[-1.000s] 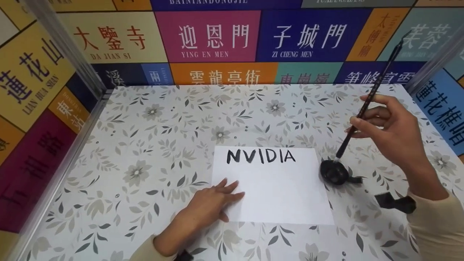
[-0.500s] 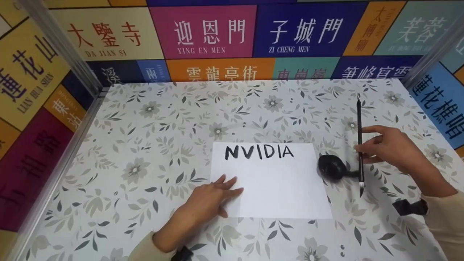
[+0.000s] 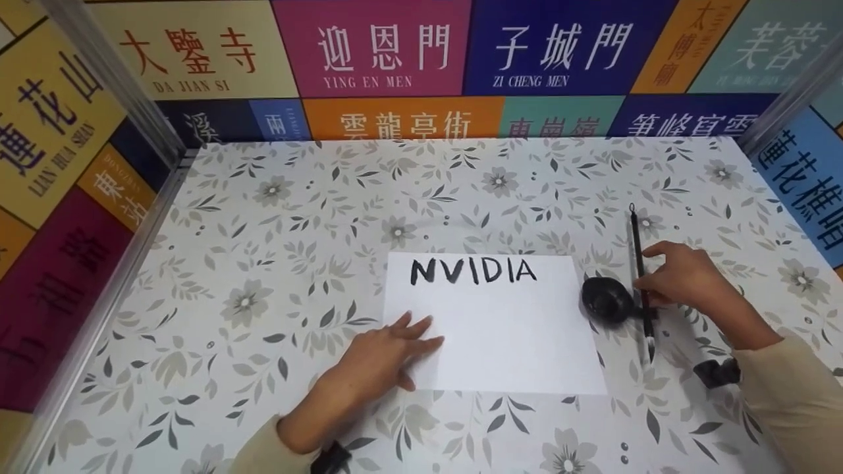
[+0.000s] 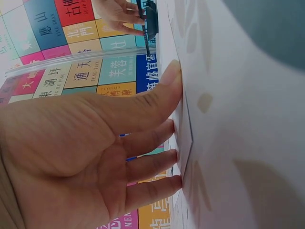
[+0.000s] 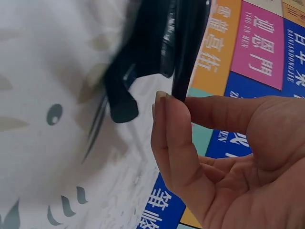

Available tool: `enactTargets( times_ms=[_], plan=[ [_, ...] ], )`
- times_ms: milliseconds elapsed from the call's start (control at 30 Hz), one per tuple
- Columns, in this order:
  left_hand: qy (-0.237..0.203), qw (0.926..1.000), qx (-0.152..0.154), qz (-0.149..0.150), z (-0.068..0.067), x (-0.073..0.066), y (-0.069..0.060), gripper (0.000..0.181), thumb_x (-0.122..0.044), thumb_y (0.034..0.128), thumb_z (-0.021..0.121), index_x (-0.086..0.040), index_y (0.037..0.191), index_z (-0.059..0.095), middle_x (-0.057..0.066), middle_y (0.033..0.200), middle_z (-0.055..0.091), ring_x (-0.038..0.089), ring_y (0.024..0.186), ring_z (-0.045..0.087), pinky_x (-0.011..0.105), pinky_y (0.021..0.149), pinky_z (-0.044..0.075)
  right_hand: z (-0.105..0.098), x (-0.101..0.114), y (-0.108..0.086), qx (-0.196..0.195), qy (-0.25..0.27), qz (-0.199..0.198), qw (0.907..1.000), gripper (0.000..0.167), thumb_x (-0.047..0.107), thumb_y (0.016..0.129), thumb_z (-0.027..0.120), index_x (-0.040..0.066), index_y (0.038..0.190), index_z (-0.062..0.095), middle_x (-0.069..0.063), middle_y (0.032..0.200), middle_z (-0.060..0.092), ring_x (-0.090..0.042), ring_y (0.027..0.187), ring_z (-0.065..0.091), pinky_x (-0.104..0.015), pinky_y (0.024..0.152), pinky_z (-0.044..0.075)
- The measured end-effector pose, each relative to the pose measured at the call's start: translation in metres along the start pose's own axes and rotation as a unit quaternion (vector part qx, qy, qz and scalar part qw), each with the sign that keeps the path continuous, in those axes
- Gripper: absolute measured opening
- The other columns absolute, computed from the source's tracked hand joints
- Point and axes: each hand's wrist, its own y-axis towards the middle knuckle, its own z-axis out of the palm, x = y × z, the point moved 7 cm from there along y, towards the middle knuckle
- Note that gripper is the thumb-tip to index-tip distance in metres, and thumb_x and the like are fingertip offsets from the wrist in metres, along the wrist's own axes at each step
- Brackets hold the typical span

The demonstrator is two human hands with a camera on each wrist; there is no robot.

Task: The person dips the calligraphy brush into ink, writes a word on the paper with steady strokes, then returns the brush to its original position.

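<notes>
My right hand pinches a black ink brush by its shaft, low beside the ink dish. The brush lies almost lengthwise to the table, bristles toward me and hanging loop toward the wall. Its shaft crosses the stubby handle of the small black ink dish; whether they touch I cannot tell. In the right wrist view, thumb and fingers meet at a dark strip near the dish handle. My left hand rests with spread fingers on the left edge of white paper, lettered NVIDIA in black along its top.
A white floral-patterned cloth covers the table. Colourful panels with large characters stand along the back and both sides. Dark wrist-worn devices sit at both sleeves.
The brush has left the dish, swung over to its right side and been lowered near the handle, its tip now toward me. My left hand stays on the paper.
</notes>
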Motion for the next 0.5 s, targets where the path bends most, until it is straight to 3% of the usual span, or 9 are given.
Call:
enactTargets(
  times_ms=[167,267,500],
  plan=[
    [-0.002,1.0000,0.007,-0.007,0.0000,0.0002,0.0009,0.068,-0.028,0.0695,0.075,-0.021,0.134,0.057,0.006,0.145,0.043,0.033,0.133,0.039,0.043,0.087,0.050,0.0048,0.0000,0.0035,-0.007,-0.003,-0.006,1.0000,0.066,0.016,0.080,0.070,-0.021,0.126,0.041,-0.003,0.058,0.064,-0.020,0.059,0.065,-0.042,0.069,0.045],
    [-0.008,0.9999,0.007,-0.007,0.0002,0.0002,0.0007,0.067,-0.027,0.0701,0.075,-0.021,0.134,0.057,0.006,0.145,0.043,0.034,0.133,0.039,0.043,0.088,0.049,0.0054,0.0001,0.0046,-0.020,-0.011,-0.013,0.9997,0.064,0.014,0.077,0.071,-0.022,0.122,0.044,-0.007,0.062,0.065,-0.028,0.066,0.065,-0.042,0.069,0.046],
    [0.000,0.9999,-0.010,0.008,-0.0005,0.0000,-0.0006,0.069,-0.027,0.0668,0.077,-0.020,0.133,0.058,0.007,0.143,0.045,0.034,0.131,0.041,0.043,0.087,0.049,0.0051,0.0012,0.0078,-0.044,-0.035,-0.027,0.9980,0.065,0.018,0.072,0.075,-0.020,0.118,0.049,-0.037,0.099,0.060,-0.047,0.087,0.054,-0.055,0.077,0.045]
  ],
)
